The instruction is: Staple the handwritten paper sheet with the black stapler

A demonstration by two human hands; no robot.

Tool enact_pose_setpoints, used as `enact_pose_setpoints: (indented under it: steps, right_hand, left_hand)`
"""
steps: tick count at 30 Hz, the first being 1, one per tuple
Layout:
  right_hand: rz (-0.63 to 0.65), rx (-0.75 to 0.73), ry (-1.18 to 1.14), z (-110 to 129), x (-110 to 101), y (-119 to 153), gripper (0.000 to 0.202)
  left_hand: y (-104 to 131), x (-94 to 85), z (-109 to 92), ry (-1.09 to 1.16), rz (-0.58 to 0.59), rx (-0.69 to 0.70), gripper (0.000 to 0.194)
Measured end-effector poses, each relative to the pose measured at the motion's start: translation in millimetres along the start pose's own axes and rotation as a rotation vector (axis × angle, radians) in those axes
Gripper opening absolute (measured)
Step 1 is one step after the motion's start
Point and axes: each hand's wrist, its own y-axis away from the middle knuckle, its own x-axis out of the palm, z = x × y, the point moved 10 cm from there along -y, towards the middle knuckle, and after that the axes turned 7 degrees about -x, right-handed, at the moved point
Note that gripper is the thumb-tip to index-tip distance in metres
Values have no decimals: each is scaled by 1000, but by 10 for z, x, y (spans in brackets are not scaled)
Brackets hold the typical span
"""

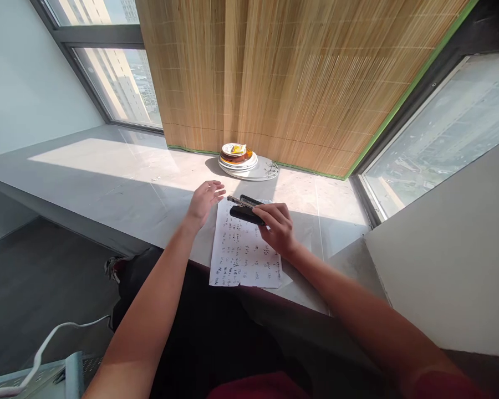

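My right hand (278,224) grips a black stapler (246,213) at its right end. The stapler's top is swung up, so its metal staple channel shows between the two black parts. Below it lies a white sheet of paper (227,257) covered in handwriting, reaching over the front edge of the ledge. My left hand (205,204) hovers to the left of the stapler, fingers apart and holding nothing that I can see. A small gap separates its fingertips from the stapler's tip.
Behind my hands, a stack of plates (238,160) sits on an oval white platter (264,170) against a bamboo blind (274,83). The pale ledge (87,160) runs left along the window. A white cable (45,344) hangs at lower left.
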Motion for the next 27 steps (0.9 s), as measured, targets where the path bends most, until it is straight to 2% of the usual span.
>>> enact_pose_setpoints:
  steps: [3, 4, 7, 10, 13, 15, 17, 24, 27]
  right_hand:
    - [53, -124, 51, 138, 28, 13, 45]
    - [72, -159, 69, 172, 40, 20, 43]
    - [136, -258, 105, 265, 76, 38, 32]
    - [261, -249, 83, 272, 162, 57, 25]
    - [358, -54, 13, 119, 245, 89, 26]
    - [330, 108, -8, -32, 235, 115, 28]
    - [257, 209, 26, -155, 182, 138, 30]
    - [116, 232, 177, -238, 68, 101, 31]
    - [75, 294, 139, -259, 47, 61, 22]
  left_hand:
    - [77, 291, 291, 213, 236, -341, 35]
    - [124, 377, 342, 240, 307, -405, 35]
    - [192, 502, 332, 288, 413, -400, 30]
    - [185, 494, 289, 266, 409, -332, 25]
    - [164, 463, 312, 182, 405, -320, 21]
    - [130, 407, 321, 133, 376, -299, 20]
    - [98, 353, 316, 110, 345, -270, 19]
    - [85, 264, 380, 116, 259, -331, 17]
    - [14, 62, 314, 153, 104, -247, 15]
